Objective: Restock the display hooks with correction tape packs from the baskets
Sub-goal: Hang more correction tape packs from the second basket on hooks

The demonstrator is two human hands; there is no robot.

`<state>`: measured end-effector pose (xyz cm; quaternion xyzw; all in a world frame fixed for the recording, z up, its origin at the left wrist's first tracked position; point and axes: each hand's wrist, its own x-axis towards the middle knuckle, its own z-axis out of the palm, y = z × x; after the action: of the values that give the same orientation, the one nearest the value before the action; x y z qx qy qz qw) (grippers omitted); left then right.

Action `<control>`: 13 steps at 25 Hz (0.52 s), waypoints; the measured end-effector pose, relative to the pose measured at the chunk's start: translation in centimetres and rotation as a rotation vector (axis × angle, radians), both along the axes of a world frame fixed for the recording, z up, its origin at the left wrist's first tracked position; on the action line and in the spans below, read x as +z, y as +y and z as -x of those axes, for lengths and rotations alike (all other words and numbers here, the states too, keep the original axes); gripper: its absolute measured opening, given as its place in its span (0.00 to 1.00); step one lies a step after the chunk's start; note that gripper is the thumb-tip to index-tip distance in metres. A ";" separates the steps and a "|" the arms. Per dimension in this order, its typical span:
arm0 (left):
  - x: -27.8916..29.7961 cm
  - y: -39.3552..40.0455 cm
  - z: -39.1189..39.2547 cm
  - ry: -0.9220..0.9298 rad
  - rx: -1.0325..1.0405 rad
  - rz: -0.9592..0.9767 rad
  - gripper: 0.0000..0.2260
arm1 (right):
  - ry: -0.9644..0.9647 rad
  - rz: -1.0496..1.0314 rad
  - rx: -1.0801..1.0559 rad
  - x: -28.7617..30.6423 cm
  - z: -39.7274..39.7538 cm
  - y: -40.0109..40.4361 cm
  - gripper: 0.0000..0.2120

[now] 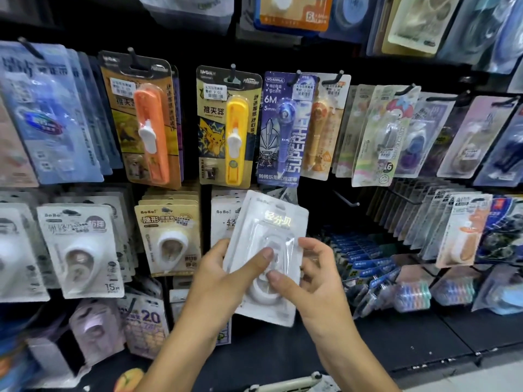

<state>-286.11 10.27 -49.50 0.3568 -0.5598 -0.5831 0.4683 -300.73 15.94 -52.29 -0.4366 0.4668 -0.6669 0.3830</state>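
Correction tape pack [267, 258], white with a clear blister, sits between my two hands, its long axis nearly upright and leaning a little right, hang-hole end up toward the display. My left hand [223, 275] grips its left edge, thumb curled across the blister front. My right hand [314, 275] pinches the right side, thumb on the front, fingers bent behind. Just behind the pack's top hangs a matching white stack [223, 219]; right of the pack's top, a bare hook [346, 200] juts out. Above the pack hangs a yellow clip pusher card [226, 125].
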 end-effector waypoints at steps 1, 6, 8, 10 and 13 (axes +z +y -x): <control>0.0 0.0 0.1 0.009 -0.014 -0.004 0.15 | -0.023 0.015 -0.044 0.3 -0.1 -0.1 0.28; -0.1 -0.8 -0.8 -0.016 0.133 0.035 0.06 | -0.024 -0.065 -0.176 0.8 2.8 0.4 0.12; 0.4 -1.2 -1.4 -0.028 0.212 0.049 0.05 | 0.055 -0.117 -0.212 0.6 4.3 0.9 0.13; 0.6 -1.7 -2.0 -0.029 0.248 0.071 0.05 | 0.089 -0.131 -0.204 0.9 5.2 1.1 0.15; 0.8 -1.8 -2.0 -0.007 0.259 0.072 0.06 | 0.123 -0.130 -0.236 1.1 5.1 0.5 0.16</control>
<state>-284.08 8.43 -48.73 0.4113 -0.5311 -0.4961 0.5501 -305.83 16.47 -51.17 -0.3931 0.5794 -0.6477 0.3002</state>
